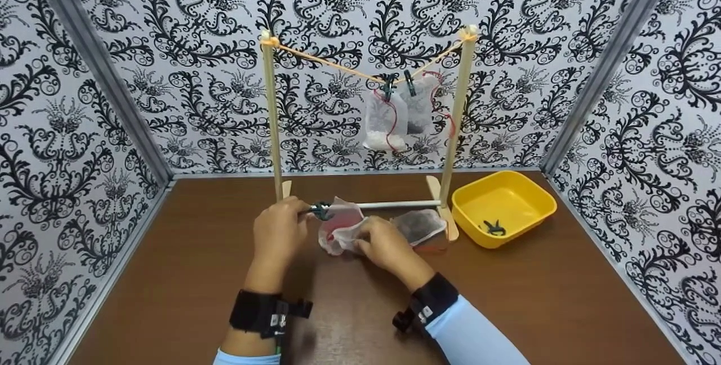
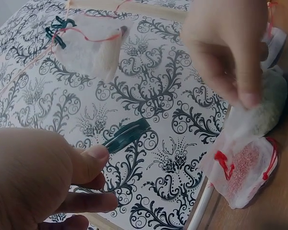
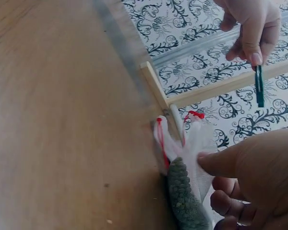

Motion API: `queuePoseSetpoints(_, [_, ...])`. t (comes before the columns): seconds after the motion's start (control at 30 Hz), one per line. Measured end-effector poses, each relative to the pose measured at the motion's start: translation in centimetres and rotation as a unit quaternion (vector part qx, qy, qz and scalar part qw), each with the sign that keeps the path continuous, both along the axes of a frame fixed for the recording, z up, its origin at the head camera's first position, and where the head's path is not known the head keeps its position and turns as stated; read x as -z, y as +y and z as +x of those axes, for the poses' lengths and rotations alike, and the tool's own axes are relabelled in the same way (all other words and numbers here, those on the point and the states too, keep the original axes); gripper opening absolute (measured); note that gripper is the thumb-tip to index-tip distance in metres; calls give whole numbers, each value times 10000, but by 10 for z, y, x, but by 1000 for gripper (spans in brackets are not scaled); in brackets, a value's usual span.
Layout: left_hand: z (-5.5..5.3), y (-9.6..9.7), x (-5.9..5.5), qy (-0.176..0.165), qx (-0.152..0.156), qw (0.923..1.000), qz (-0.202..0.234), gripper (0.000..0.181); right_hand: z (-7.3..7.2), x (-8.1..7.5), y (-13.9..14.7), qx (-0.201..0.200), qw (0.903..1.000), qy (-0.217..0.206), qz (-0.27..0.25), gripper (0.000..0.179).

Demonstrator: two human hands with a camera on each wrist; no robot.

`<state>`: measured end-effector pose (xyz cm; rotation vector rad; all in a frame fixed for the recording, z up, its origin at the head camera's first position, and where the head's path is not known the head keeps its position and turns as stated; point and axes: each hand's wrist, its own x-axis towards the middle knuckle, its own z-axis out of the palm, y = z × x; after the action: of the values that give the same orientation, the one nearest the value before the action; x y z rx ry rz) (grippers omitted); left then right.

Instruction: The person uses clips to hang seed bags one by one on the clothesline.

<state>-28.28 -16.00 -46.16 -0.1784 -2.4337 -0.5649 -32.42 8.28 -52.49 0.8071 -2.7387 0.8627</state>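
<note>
A dark green clothespin (image 2: 127, 135) is pinched between thumb and fingers of my left hand (image 1: 280, 228), beside the left post. My right hand (image 1: 390, 245) pinches the edge of a white mesh drawstring bag (image 1: 342, 219) low in front of the rack. Reddish contents and red cords show on that bag in the left wrist view. Just right of the right hand, another mesh bag with dark greenish contents (image 1: 419, 226) lies on the table. Two more mesh bags, one with white contents (image 1: 385, 125) and one with dark contents (image 1: 418, 107), hang from the line by green clothespins.
The wooden rack has a left post (image 1: 272, 123), a right post (image 1: 459, 117), an orange string (image 1: 326, 62) and a white bottom rod (image 1: 400, 204). A yellow bin (image 1: 507, 196) at the right holds dark green clothespins (image 1: 494, 227). Patterned walls enclose the brown table (image 1: 186, 275).
</note>
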Motion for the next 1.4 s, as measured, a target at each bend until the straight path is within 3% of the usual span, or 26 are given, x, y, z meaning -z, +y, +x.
queuePoseSetpoints(0.2, [1, -2, -8, -297, -184, 9992, 183, 6, -3, -18, 9, 332, 9972, 233, -630, 7])
queuePoseSetpoints(0.43, [1, 0, -14, -557, -300, 9978, 176, 5, -6, -39, 19, 522, 9865, 560, -1447, 4])
queuePoseSetpoints(0.57, [0, 3, -14, -704, -320, 9969, 167, 6, -6, -60, 26, 624, 9805, 561, -1780, 3])
queuePoseSetpoints(0.7, [0, 5, -12, -845, -300, 9959, 152, 6, -6, -95, 33, 609, 9712, 317, -2282, 6])
queuePoseSetpoints(0.87, [1, 7, -9, -696, -284, 9971, 74, 5, -14, -153, 38, 545, 9567, 438, -2827, 9])
queuePoseSetpoints(1.07, [7, 12, -12, -52, -135, 9999, 90, 8, -23, -217, 36, 1220, 9570, 1048, -2414, 12])
queuePoseSetpoints(1.17, [8, 14, -24, 419, 3, 9991, 103, 11, -26, -241, 31, 1480, 9625, 1137, -1971, 17])
queuePoseSetpoints(1.23, [6, 15, -40, 785, 80, 9969, 23, 14, -28, -253, 27, 1536, 9669, 1242, -1617, 19])
queuePoseSetpoints(1.3, [2, 16, -62, 1164, 141, 9931, -60, 19, -30, -263, 23, 1554, 9704, 1310, -1302, 20])
queuePoseSetpoints(1.4, [-9, 18, -104, 1603, 217, 9867, -178, 24, -34, -274, 17, 1596, 9718, 1478, -909, 22])
